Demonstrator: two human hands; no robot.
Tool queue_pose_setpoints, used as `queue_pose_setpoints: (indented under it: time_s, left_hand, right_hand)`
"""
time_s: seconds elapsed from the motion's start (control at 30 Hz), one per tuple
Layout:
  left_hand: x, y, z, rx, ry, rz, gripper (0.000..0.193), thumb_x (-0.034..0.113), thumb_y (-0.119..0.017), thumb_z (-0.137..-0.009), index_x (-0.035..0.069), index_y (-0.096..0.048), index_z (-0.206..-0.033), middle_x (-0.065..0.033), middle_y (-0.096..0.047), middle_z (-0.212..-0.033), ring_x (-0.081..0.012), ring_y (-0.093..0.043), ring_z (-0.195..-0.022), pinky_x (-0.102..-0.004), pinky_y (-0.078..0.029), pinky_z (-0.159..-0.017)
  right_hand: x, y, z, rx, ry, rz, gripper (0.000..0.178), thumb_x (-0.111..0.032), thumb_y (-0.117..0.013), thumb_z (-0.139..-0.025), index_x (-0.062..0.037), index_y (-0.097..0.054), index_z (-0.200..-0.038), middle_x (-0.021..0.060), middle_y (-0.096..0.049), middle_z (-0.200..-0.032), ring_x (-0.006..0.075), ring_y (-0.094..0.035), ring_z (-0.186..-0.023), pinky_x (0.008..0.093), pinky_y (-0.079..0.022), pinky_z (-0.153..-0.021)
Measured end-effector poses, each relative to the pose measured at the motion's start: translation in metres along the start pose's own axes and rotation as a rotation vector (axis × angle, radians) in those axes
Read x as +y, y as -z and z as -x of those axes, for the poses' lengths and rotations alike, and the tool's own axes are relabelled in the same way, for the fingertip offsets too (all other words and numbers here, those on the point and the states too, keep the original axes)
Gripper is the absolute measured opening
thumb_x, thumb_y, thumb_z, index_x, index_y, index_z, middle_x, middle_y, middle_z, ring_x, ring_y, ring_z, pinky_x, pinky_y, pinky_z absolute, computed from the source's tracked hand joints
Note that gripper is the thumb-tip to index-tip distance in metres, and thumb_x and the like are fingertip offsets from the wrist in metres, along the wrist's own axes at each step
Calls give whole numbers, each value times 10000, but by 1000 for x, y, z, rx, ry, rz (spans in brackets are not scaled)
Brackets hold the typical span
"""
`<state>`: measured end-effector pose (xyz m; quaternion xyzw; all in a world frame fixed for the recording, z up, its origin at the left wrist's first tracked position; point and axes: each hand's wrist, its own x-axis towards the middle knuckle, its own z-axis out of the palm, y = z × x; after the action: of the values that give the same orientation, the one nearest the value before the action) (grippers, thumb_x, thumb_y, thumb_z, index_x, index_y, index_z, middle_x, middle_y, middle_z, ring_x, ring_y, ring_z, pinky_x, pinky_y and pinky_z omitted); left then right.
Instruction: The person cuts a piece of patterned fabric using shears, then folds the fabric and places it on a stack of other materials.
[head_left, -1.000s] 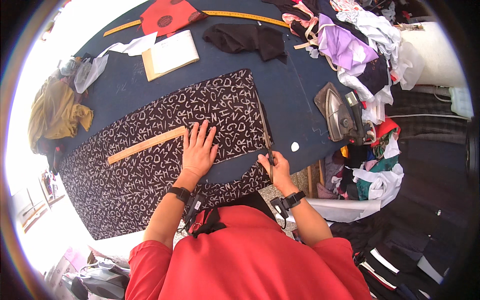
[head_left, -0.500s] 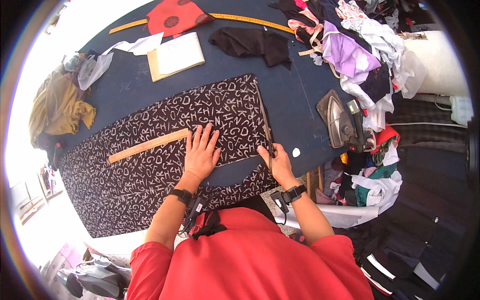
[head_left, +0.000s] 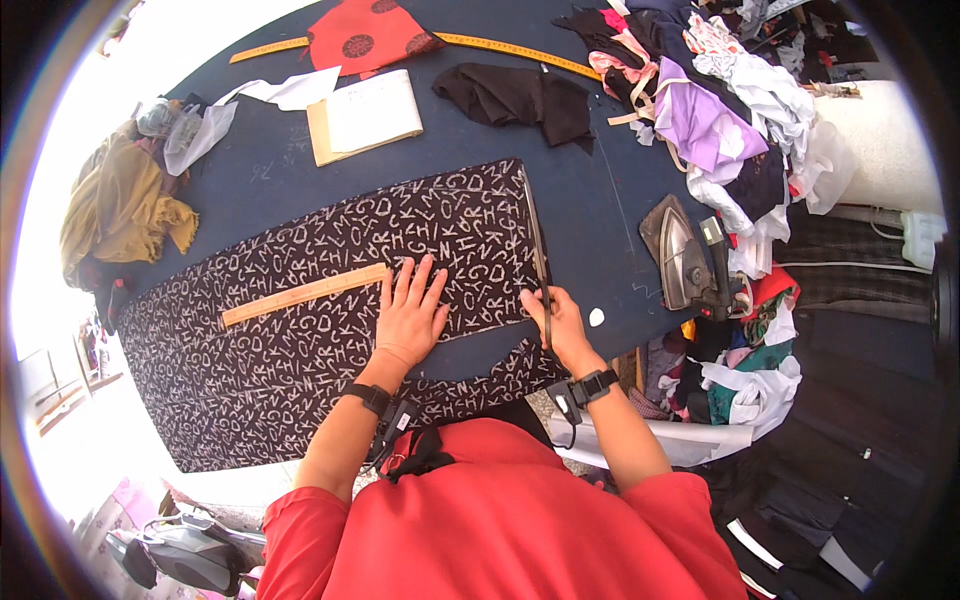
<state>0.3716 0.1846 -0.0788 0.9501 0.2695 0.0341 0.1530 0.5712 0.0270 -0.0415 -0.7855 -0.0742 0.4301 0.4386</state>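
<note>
Black fabric with white letters (head_left: pixel 290 390) is spread over the dark blue table. Palm down, my left hand (head_left: pixel 410 318) presses on it with fingers spread. Close to those fingertips lies a wooden ruler (head_left: pixel 303 297) on the cloth. My right hand (head_left: pixel 562 330) grips scissors (head_left: pixel 542 265) at the fabric's right edge, their long blades pointing away from me along that edge. My fingers cover most of the handles. Whether the blades are parted is hard to make out.
An iron (head_left: pixel 685 262) stands on the table at the right, with a white chalk piece (head_left: pixel 597 317) nearer me. Heaped cloth scraps (head_left: pixel 700 125) fill the far right. Farther back are an open notebook (head_left: pixel 372 115), dark cloth (head_left: pixel 515 98), red fabric (head_left: pixel 365 38) and a yellow tape measure (head_left: pixel 515 50).
The whole view has shifted slightly, so the things on the table sit a little lower and to the right. My left hand stays flat on the cloth; the right still holds the scissors at its edge.
</note>
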Motion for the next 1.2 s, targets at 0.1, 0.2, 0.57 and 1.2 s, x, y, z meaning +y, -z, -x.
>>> queue_pose_setpoints:
  time_s: [0.1,0.2,0.57,1.2]
  left_hand:
    - [-1,0,0,-4,8,3,544,367,-519,-910,181,-417,-1410,-82,-297,-1518,-302,-242,-1404,-510,-139,-1150]
    - [0,-2,1,3,-1,-3,548,370,-523,-908,182,-417,-1411,-83,-300,-1517,-302,-241,-1405,-507,-139,-1151]
    - [4,3,-1,-1,-6,-17,546,370,-520,-911,180,-417,-1413,-82,-295,-1521,-299,-239,-1408,-513,-143,-1148]
    - [81,-9,-48,263,-182,210,340,173,-649,-814,64,-592,-1130,-81,-557,-1121,-285,-504,-1090,-455,-349,-1000]
  right_hand:
    - [-14,-2,-11,-32,-56,119,576,-402,-740,-823,39,-545,-1138,24,-620,-819,100,-552,-721,239,-450,-668]
    - [-12,-2,-15,10,-63,167,574,-430,-735,-820,37,-567,-1107,32,-627,-811,101,-558,-706,234,-452,-659]
    - [-10,7,-16,9,-30,-36,359,-332,-750,-823,-19,-603,-921,-19,-538,-620,38,-359,-355,224,-248,-309]
    - [57,62,97,125,-58,-322,286,-249,-709,-871,-20,-607,-1008,-33,-512,-590,44,-391,-361,211,-272,-350]
